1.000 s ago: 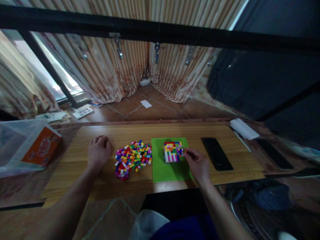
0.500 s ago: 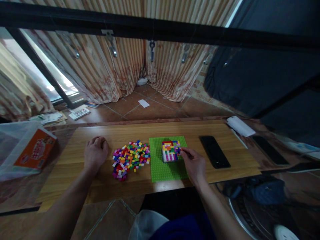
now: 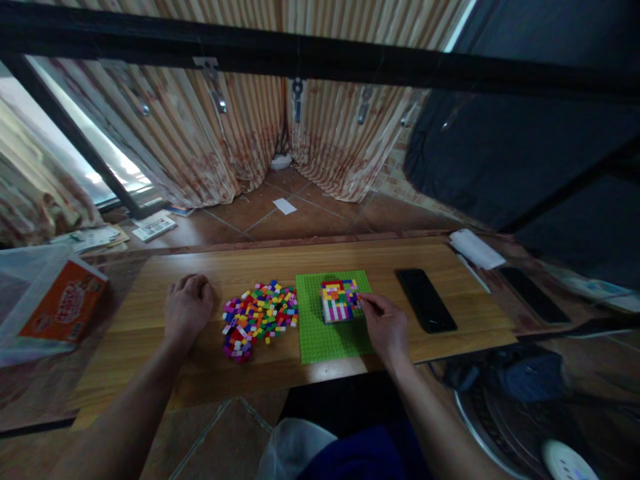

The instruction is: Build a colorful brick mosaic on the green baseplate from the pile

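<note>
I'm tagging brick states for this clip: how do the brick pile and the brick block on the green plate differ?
The brick pile lies loose and scattered, while the brick block is fitted together. The brick pile sits on the table; the brick block stands on the green plate. The brick pile spreads wider than the brick block. Both consist of small pieces in many colours.

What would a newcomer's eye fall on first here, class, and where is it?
Probably the bright green baseplate on the wooden table, bearing a multicoloured brick block with the right hand at its right side. Next, the loose heap of coloured bricks left of the baseplate, between it and the left hand.
</note>
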`<state>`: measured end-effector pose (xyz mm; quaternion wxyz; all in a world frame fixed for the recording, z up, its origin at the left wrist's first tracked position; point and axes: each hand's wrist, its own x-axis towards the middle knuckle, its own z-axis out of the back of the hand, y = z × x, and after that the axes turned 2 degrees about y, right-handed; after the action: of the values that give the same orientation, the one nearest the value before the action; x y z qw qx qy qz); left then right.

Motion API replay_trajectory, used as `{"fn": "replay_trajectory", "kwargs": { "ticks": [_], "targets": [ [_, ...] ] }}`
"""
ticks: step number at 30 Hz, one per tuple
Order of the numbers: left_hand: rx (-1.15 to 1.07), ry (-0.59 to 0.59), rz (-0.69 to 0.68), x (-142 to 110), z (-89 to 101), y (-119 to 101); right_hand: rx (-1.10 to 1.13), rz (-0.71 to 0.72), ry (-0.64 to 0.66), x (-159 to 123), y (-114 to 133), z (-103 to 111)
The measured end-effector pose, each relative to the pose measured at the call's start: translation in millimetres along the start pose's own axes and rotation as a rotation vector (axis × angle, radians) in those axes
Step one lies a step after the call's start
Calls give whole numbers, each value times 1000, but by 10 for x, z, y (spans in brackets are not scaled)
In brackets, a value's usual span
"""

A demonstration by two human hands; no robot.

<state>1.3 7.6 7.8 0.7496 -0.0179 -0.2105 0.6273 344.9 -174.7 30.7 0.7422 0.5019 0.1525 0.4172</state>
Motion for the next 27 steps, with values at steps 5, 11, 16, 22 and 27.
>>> {"fn": "replay_trajectory", "kwargs": {
  "ticks": [5,11,16,22,27],
  "targets": [
    [-3,15,18,2,-4,-1,116,-84,21,44,-64,-4],
    [-18,14,17,1,-6,12,314,-232,30,117,-106,-10],
    [-5,20,17,6,0,3,390,-290,42,140,-116,-17],
    [-23,2,18,-26,3,-12,422,-298,30,149,-133,-67],
    [-161,-19,36,-5,39,-4,349,-253,-38,84,-5,16]
  ]
}}
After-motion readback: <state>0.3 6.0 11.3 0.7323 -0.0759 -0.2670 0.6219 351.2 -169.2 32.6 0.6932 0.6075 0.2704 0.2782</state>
